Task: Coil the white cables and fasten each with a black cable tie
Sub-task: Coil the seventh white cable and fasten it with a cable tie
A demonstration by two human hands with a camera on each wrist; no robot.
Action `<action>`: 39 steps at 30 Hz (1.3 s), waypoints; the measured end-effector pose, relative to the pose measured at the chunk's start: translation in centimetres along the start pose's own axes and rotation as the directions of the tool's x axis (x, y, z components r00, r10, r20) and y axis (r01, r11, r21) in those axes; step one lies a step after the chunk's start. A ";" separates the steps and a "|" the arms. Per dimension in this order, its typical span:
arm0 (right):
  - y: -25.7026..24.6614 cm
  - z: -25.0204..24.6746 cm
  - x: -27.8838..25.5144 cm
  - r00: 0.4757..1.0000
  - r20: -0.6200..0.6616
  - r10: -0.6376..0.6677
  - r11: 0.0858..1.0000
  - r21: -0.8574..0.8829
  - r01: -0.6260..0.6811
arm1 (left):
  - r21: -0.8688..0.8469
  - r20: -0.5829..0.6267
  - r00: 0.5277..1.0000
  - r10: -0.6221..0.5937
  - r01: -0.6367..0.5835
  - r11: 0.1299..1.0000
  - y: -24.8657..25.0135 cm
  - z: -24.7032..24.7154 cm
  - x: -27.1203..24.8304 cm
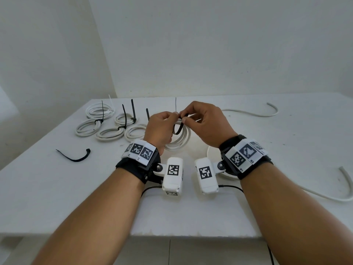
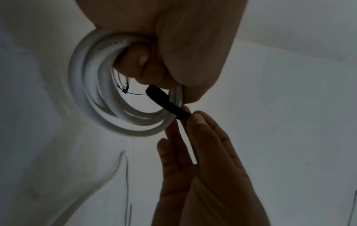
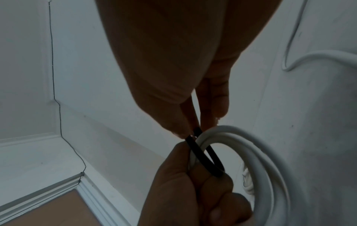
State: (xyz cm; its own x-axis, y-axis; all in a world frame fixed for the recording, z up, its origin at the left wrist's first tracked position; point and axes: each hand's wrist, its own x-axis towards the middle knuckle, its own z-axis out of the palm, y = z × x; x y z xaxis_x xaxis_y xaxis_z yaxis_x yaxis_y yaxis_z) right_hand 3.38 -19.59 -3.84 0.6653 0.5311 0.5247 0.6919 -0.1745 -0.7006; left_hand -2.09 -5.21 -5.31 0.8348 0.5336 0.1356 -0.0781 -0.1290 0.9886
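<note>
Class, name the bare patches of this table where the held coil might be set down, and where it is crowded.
Free: the near-left table, between the loose tie and the front edge; the right, between the far cable and near cable. Crowded: the tied coils far left, and around the held coil.

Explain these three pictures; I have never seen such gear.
No machine here: a person's bare hands work, with white cameras strapped to the wrists. The wide picture comes from a head camera; the two dark ones look along each hand. The left hand grips a coil of white round cable; the right hand pinches a black plastic zip tie looped around it. On the white table lie several tied white cable coils, a loose black zip tie and loose white cable.
</note>
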 end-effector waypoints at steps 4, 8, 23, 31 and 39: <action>0.2 -0.1 0.1 0.998 -0.060 0.027 1.000 0.010 -0.027 | 0.037 0.000 0.999 0.032 -0.032 0.999 -0.3 0.2 0.2; -0.1 -0.3 -0.1 0.999 0.015 0.048 0.999 -0.022 -0.048 | 0.098 -0.002 0.999 0.054 -0.054 0.994 -0.5 0.3 0.2; -0.5 -0.6 0.0 1.000 -0.015 -0.016 0.977 -0.211 0.012 | 0.238 0.065 0.992 0.109 -0.122 0.964 -0.5 0.6 0.2; -0.2 -0.2 -0.2 0.991 0.132 0.005 0.979 -0.203 0.022 | 0.211 0.053 0.995 0.084 -0.093 0.973 -0.6 0.6 0.0; -1.0 0.0 -0.2 0.999 0.041 -0.018 0.957 -0.290 0.029 | 0.220 0.088 0.993 0.083 -0.101 0.970 -0.6 0.6 0.1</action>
State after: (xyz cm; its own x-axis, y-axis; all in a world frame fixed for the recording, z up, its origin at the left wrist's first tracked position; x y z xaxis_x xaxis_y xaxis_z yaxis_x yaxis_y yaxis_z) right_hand 2.58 -19.48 -3.28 0.6405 0.5678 0.5171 0.7627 -0.3914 -0.5149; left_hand -1.63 -5.53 -5.88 0.8702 0.4453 0.2110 -0.0400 -0.3629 0.9310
